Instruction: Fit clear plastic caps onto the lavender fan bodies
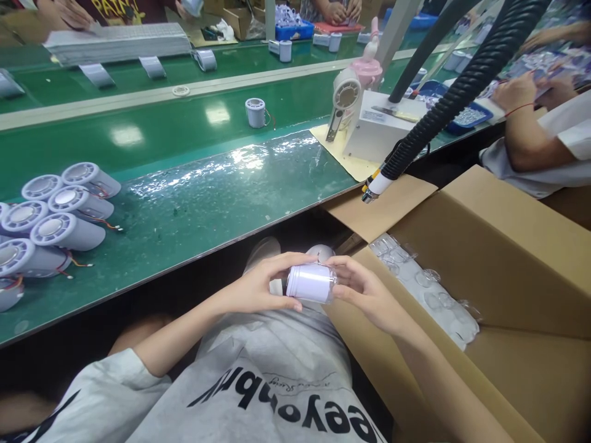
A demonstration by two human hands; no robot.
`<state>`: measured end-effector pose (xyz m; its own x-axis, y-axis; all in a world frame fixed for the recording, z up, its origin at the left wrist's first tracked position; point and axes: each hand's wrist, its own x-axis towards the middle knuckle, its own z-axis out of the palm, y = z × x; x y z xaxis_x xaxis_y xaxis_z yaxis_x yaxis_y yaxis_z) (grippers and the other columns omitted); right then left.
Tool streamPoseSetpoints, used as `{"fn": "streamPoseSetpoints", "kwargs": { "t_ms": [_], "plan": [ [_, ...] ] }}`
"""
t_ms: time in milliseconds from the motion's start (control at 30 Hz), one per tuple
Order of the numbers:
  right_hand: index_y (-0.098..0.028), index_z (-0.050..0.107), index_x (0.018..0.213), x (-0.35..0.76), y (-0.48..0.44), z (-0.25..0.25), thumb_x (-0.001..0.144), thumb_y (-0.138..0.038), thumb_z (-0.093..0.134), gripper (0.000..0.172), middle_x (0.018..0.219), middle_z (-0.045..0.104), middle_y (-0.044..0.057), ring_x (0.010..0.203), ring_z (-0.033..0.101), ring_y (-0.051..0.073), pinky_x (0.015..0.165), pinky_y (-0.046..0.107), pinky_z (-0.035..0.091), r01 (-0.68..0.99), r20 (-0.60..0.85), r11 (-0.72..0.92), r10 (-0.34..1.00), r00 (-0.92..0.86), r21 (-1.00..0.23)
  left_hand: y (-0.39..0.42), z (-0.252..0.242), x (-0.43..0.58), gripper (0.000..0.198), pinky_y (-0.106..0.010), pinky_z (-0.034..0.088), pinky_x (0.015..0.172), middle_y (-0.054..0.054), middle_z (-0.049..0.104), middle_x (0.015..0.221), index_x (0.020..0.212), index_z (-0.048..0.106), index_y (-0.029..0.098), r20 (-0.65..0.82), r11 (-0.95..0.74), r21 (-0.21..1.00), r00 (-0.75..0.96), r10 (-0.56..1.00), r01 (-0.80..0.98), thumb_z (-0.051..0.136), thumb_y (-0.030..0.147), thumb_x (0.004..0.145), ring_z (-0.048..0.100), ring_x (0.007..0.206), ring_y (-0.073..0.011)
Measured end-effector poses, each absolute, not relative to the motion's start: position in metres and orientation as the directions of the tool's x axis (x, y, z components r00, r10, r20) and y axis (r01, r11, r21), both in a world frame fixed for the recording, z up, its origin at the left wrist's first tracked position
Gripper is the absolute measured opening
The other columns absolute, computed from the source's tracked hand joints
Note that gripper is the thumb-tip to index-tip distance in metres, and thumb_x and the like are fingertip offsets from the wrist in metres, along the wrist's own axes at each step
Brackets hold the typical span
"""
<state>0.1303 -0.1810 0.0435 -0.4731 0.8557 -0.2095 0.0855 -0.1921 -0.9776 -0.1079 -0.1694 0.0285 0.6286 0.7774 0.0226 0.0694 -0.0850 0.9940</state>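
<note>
Over my lap, a lavender plastic cylinder lies on its side between my two hands. My left hand grips its left end, thumb and fingers curved round it. My right hand closes on the other end, where something clear, like a thin plastic cover, shows at the fingertips. Behind the cylinder a rounded grey-white thing is partly hidden. To the left on the bench stand several similar lavender housings with vented round ends and thin wires with white connectors.
A large open carton stands at my right, holding clear plastic trays. Above it hangs a black corrugated hose. On the green belt sits one housing; a white box device and handheld fan stand nearby. Other people work around.
</note>
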Motion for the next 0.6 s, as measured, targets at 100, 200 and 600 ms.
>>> {"fn": "streamPoseSetpoints", "kwargs": {
  "t_ms": [100, 200, 600],
  "plan": [
    [-0.023, 0.054, 0.109, 0.13, -0.181, 0.038, 0.085, -0.042, 0.064, 0.032, 0.088, 0.065, 0.002, 0.075, 0.065, 0.017, 0.071, 0.033, 0.058, 0.052, -0.269, -0.278, 0.841, -0.47, -0.959, -0.169, 0.028, -0.108, 0.072, -0.045, 0.044, 0.106, -0.009, 0.052, 0.14, 0.136, 0.051, 0.031, 0.035, -0.093, 0.994, 0.627, 0.778, 0.06, 0.08, 0.027, 0.07, 0.051, 0.128, -0.0296],
    [-0.022, 0.055, 0.105, 0.129, -0.181, 0.032, 0.085, -0.047, 0.064, 0.034, 0.082, 0.063, 0.0, 0.069, 0.066, 0.015, 0.066, 0.031, 0.059, -0.005, -0.31, -0.352, 0.831, -0.462, -0.936, -0.169, 0.028, -0.108, 0.073, -0.045, 0.044, 0.106, -0.009, 0.052, 0.14, 0.136, 0.051, 0.032, 0.035, -0.099, 0.993, 0.634, 0.773, 0.065, 0.08, 0.026, 0.069, 0.05, 0.129, -0.0295],
    [-0.017, 0.052, 0.079, 0.116, -0.181, 0.027, 0.079, -0.068, 0.058, 0.051, 0.059, 0.062, 0.0, 0.045, 0.06, 0.011, 0.039, 0.016, 0.046, -0.094, -0.463, -0.582, 0.726, -0.509, -0.808, -0.169, 0.022, -0.109, 0.075, -0.043, 0.037, 0.113, -0.006, 0.047, 0.145, 0.138, 0.048, 0.036, 0.121, -0.156, 0.988, 0.658, 0.743, -0.005, 0.08, 0.02, 0.071, 0.041, 0.137, -0.027]
  ]
}}
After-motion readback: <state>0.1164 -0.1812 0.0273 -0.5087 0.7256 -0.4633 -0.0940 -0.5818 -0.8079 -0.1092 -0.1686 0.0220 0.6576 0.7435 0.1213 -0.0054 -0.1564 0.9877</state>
